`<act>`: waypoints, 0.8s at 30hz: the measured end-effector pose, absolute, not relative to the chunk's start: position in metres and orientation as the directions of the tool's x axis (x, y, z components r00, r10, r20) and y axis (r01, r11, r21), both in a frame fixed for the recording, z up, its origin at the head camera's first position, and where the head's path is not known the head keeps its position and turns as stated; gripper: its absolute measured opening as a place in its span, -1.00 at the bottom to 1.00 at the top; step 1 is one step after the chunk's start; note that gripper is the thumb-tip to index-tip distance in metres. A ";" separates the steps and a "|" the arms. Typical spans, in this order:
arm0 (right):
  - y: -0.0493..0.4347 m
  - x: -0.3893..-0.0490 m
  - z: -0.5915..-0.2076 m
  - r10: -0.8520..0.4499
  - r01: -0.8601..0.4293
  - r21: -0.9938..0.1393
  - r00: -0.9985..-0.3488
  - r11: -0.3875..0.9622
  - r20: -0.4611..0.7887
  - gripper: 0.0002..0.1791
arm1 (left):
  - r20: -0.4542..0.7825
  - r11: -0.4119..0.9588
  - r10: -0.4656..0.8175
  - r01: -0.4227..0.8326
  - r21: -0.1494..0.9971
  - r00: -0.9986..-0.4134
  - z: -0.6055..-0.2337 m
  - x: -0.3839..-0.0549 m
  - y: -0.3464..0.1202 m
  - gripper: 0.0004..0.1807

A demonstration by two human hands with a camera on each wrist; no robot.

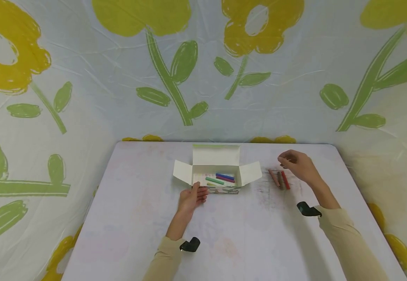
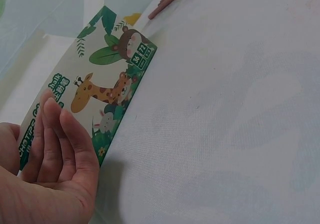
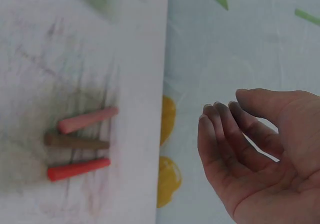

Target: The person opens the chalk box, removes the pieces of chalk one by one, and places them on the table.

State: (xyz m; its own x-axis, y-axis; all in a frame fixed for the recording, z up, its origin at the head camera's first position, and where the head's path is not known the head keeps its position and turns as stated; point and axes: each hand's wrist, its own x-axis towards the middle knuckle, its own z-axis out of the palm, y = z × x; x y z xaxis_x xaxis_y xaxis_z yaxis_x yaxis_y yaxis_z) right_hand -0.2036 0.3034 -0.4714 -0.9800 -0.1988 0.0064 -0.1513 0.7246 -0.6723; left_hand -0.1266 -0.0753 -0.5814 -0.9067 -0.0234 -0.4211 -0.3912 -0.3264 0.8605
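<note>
An open cardboard chalk box (image 1: 222,190) with animal drawings on its front stands near the table's middle, flaps spread out. Inside lie a green chalk stick (image 1: 215,180), a blue one (image 1: 225,176), a dark red one (image 1: 225,179) and a yellowish one partly hidden by the front wall. My left hand (image 1: 190,198) holds the box at its front left, thumb at the rim and fingers along the printed face. Over the table's right side, my right hand (image 1: 299,166) hovers with loosely curved fingers and nothing in them. Below it lie pink (image 3: 89,120), brown (image 3: 77,141) and red (image 3: 79,169) chalk sticks.
Dark chalk smudges (image 1: 264,195) mark the white table (image 1: 137,218) around the loose sticks. A flower-printed sheet (image 1: 112,78) rises behind the table and along both sides. Box flaps (image 1: 251,173) stick out to left, right and back.
</note>
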 end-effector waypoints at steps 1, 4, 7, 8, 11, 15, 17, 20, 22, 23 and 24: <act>0.300 -0.205 -0.470 -0.205 -0.156 -0.673 -0.979 0.723 0.007 -0.62 | -0.418 -0.327 -0.024 -0.388 0.862 -0.908 -0.582 -0.127 -0.075 -0.48; 0.288 -0.207 -0.464 -0.218 -0.169 -0.678 -0.976 0.716 0.012 -0.63 | -0.422 -0.333 -0.029 -0.389 0.859 -0.906 -0.581 -0.127 -0.075 -0.49; 0.275 -0.207 -0.459 -0.238 -0.195 -0.687 -0.971 0.700 0.034 -0.65 | -0.425 -0.333 -0.033 -0.391 0.858 -0.905 -0.581 -0.128 -0.074 -0.50; 0.271 -0.207 -0.456 -0.242 -0.201 -0.692 -0.969 0.693 0.039 -0.66 | -0.429 -0.334 -0.034 -0.394 0.856 -0.903 -0.581 -0.128 -0.074 -0.50; 0.259 -0.208 -0.454 -0.264 -0.227 -0.707 -0.963 0.670 0.059 -0.69 | -0.427 -0.329 -0.034 -0.393 0.858 -0.904 -0.581 -0.127 -0.074 -0.50; 0.245 -0.209 -0.452 -0.283 -0.242 -0.731 -0.957 0.638 0.070 -0.72 | -0.423 -0.331 -0.035 -0.389 0.860 -0.905 -0.580 -0.127 -0.073 -0.49; 0.238 -0.210 -0.452 -0.298 -0.255 -0.741 -0.951 0.621 0.078 -0.73 | -0.426 -0.334 -0.038 -0.390 0.858 -0.904 -0.580 -0.128 -0.073 -0.50; 0.227 -0.212 -0.454 -0.320 -0.274 -0.749 -0.943 0.604 0.087 -0.75 | -0.429 -0.335 -0.042 -0.392 0.857 -0.902 -0.580 -0.128 -0.074 -0.50; 0.220 -0.214 -0.457 -0.337 -0.284 -0.755 -0.937 0.592 0.089 -0.76 | -0.430 -0.335 -0.044 -0.392 0.857 -0.902 -0.581 -0.128 -0.074 -0.51; 0.216 -0.215 -0.458 -0.344 -0.287 -0.757 -0.935 0.587 0.087 -0.76 | -0.429 -0.334 -0.045 -0.391 0.858 -0.902 -0.581 -0.128 -0.074 -0.50; 0.212 -0.216 -0.460 -0.351 -0.288 -0.760 -0.932 0.583 0.085 -0.76 | -0.427 -0.333 -0.045 -0.390 0.859 -0.903 -0.581 -0.128 -0.073 -0.50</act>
State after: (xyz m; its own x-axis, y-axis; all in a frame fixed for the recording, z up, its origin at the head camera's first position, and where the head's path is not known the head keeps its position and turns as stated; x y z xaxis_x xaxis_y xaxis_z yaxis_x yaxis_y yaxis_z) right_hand -0.2156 0.2125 -0.4601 -0.9324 -0.3513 0.0845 -0.2884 0.5826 -0.7599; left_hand -0.1281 -0.0735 -0.5814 -0.9030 -0.0447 -0.4272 -0.3898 -0.3326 0.8587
